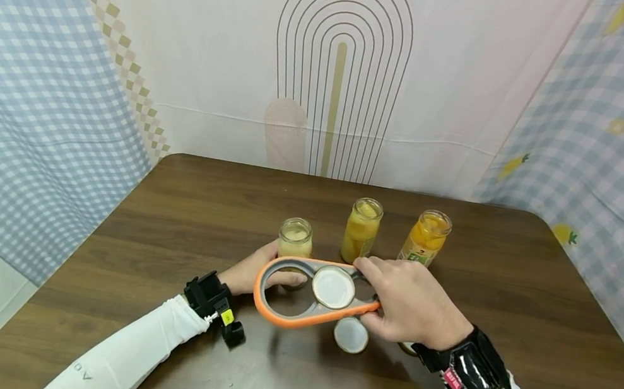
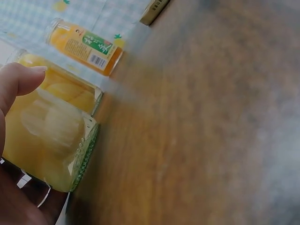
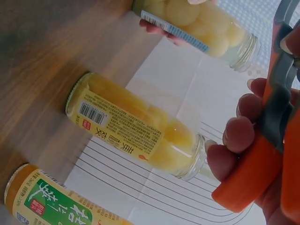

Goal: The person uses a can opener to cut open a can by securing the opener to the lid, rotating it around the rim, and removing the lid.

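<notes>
My left hand (image 1: 251, 272) grips an open glass jar of pale fruit (image 1: 295, 243) standing on the table; the left wrist view shows my thumb laid across the jar's side (image 2: 44, 140). With my right hand (image 1: 412, 300) I hold a jar opener (image 1: 288, 324), orange outside with grey inner edges, level in front of that jar. A round lid (image 1: 333, 287), pale side up, shows within the opener's frame. Fingers of the right hand (image 3: 240, 133) curl round the opener's orange handle (image 3: 253, 176) in the right wrist view.
Behind the opener stand a lidless jar of yellow fruit (image 1: 361, 231) and a lidless jar of orange fruit (image 1: 426, 237). A loose lid (image 1: 351, 335) lies on the wooden table (image 1: 221, 191), and another lid (image 1: 407, 348) is partly hidden under my right wrist.
</notes>
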{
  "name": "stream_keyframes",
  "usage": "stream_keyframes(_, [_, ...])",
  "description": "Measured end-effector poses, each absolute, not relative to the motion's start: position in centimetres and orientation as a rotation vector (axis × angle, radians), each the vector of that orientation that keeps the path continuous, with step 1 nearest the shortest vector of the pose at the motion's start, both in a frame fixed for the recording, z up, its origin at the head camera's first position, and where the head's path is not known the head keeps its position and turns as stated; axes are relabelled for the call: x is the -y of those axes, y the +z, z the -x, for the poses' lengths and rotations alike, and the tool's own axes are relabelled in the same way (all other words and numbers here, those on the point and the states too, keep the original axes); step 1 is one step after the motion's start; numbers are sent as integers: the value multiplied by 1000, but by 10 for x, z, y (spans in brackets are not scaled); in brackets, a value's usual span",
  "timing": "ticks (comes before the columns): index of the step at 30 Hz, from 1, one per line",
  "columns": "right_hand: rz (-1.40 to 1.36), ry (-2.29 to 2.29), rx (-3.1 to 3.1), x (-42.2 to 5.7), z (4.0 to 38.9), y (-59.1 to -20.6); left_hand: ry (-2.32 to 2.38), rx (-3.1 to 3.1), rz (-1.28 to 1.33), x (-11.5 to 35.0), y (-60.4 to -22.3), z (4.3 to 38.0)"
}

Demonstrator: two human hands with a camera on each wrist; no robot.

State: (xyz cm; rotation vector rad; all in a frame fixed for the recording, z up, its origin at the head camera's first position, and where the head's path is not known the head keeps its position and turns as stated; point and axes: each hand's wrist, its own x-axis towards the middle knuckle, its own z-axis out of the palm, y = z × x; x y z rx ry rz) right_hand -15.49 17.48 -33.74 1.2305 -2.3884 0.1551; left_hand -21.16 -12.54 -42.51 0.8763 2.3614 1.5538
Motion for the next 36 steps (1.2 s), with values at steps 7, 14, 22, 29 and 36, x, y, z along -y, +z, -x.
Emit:
stream_keyframes(7, [-1262, 168, 2389, -174, 154, -342, 1592, -2347, -824, 126, -428, 215])
stream_keyframes(14, [-1272, 166, 2389, -172, 153, -345, 1627, -2318, -720, 124, -429, 220])
stream_keyframes(22, [-1280, 141, 2379, -170, 153, -351, 1584, -2311, -652, 122, -426, 222])
stream_keyframes(29, [-1284, 138, 2384, -169, 153, -351, 1554, -2362, -652, 121, -424, 227])
stream_keyframes(36, [-1288, 149, 2406, -168, 154, -351, 1529, -2406, -664, 122, -423, 236])
